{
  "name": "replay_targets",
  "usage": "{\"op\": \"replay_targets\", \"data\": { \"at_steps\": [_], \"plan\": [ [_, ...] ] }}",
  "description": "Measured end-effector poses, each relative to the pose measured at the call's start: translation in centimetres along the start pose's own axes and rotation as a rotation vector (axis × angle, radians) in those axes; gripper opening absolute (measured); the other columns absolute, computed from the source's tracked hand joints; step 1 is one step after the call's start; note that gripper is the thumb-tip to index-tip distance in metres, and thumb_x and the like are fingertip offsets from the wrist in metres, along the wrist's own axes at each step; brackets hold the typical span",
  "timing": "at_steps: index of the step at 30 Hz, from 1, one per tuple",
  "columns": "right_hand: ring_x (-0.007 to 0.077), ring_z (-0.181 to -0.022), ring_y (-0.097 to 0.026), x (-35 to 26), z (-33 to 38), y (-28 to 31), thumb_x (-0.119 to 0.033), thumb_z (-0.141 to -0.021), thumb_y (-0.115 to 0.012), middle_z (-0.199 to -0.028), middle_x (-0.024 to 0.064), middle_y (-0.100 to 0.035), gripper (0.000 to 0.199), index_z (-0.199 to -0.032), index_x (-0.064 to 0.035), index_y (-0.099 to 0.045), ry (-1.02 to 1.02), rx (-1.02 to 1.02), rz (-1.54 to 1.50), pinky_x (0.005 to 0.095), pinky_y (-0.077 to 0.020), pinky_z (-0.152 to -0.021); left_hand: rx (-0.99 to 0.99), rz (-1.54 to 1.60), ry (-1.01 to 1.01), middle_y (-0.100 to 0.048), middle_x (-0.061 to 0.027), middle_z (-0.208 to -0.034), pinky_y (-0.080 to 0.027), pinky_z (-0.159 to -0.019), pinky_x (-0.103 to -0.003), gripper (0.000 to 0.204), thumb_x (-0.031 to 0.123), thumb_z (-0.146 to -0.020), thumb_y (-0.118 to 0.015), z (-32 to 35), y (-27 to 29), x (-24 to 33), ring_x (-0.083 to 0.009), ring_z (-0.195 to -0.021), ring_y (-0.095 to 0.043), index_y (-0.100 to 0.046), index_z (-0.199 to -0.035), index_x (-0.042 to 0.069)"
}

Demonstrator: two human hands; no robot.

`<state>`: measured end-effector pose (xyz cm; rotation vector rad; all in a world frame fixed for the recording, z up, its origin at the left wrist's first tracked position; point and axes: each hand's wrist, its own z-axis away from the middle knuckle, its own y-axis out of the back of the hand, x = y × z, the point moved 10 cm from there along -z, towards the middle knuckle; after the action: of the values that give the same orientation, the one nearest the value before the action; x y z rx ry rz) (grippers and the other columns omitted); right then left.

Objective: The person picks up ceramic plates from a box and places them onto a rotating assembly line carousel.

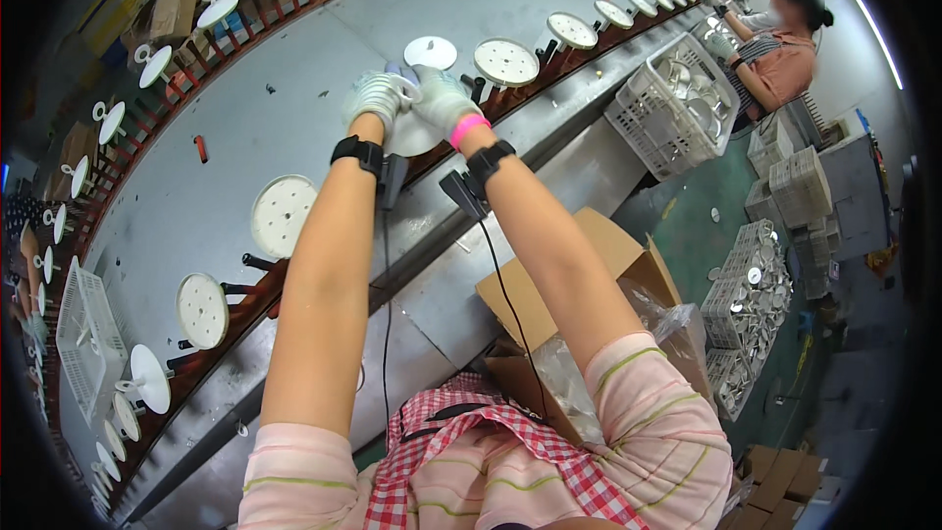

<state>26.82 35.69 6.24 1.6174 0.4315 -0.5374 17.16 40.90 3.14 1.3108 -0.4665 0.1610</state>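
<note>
My left hand (pixel 376 98) and my right hand (pixel 442 100), both in pale work gloves, meet over the near edge of the conveyor line. Between them is a white ring-handled disc (pixel 414 137), its flat part tilted below my hands and its ring (pixel 406 90) between the gloves. Fingers of both hands are curled around this piece; the exact grip is partly hidden. Just beyond my fingertips sits another white disc (pixel 430 52) with a small knob in its middle. To its right, a perforated round plate (pixel 506 61) rests on the line.
Perforated plates (pixel 202 310) and ring-topped discs (pixel 218 10) stand along the curved conveyor around a grey table (pixel 294 108). A white crate of metal parts (pixel 677 103) stands at right, near a co-worker (pixel 785 59). An opened cardboard box (pixel 589 265) lies by my right arm; a white basket (pixel 88 334) is at left.
</note>
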Motion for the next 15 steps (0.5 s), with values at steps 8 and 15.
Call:
{"op": "replay_targets", "data": {
  "at_steps": [8, 15],
  "plan": [
    [0.0343, -0.09, -0.063, -16.8, -1.3, -1.9, -0.037, -0.079, -0.053, -0.095, 0.0233, -0.063, 0.038, -0.095, -0.0054, -0.067, 0.318, 0.154, 0.156, 0.0417, -0.0507, -0.077, 0.257, -0.096, -0.095, -0.06, -0.0232, -0.098, -0.047, -0.074, -0.043, 0.029, 0.021, -0.07, -0.057, 7.4, 11.6, -11.0, -0.0352, -0.087, -0.059, -0.062, -0.094, 0.005],
    [0.0325, -0.086, -0.062, -23.3, 18.7, -8.8, -0.024, -0.078, -0.053, -0.09, 0.0195, -0.064, 0.031, -0.092, 0.0014, -0.062, 0.724, -0.315, -0.578, 0.0402, -0.0476, -0.077, 0.733, 0.347, -0.147, -0.045, -0.0043, -0.063, -0.04, -0.055, -0.036, 0.005, 0.004, -0.07, -0.051, 18.2, 24.5, -36.8, -0.0165, -0.056, -0.041, -0.048, -0.067, 0.003]
  ]
}}
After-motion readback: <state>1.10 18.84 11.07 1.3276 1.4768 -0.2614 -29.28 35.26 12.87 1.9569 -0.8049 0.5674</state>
